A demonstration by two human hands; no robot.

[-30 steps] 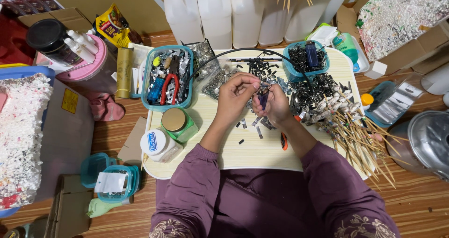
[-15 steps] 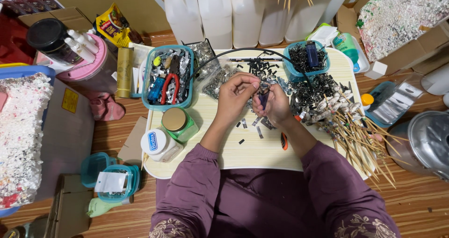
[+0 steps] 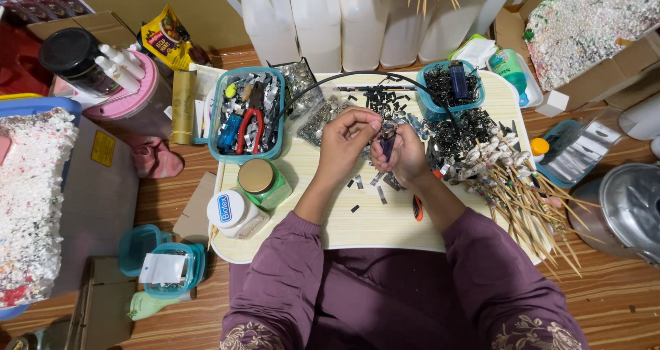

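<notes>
My left hand (image 3: 349, 140) and my right hand (image 3: 402, 155) meet over the middle of a pale lap table (image 3: 385, 219). The right hand grips a small dark blue tool (image 3: 387, 142) held upright. The left hand's fingertips pinch a small silvery piece (image 3: 377, 123) right against the tool's top. Short dark and silver strips (image 3: 368, 185) lie scattered on the table under both hands. A black cable (image 3: 357, 76) arcs over the table behind the hands. Purple sleeves cover both forearms.
A teal tray (image 3: 249, 116) with pliers and cutters stands at the left. Two jars (image 3: 247, 195) sit near the left edge. A teal tub (image 3: 450, 85) of dark bits and a pile of wooden skewers (image 3: 522, 192) lie right. White jugs (image 3: 316, 16) stand behind.
</notes>
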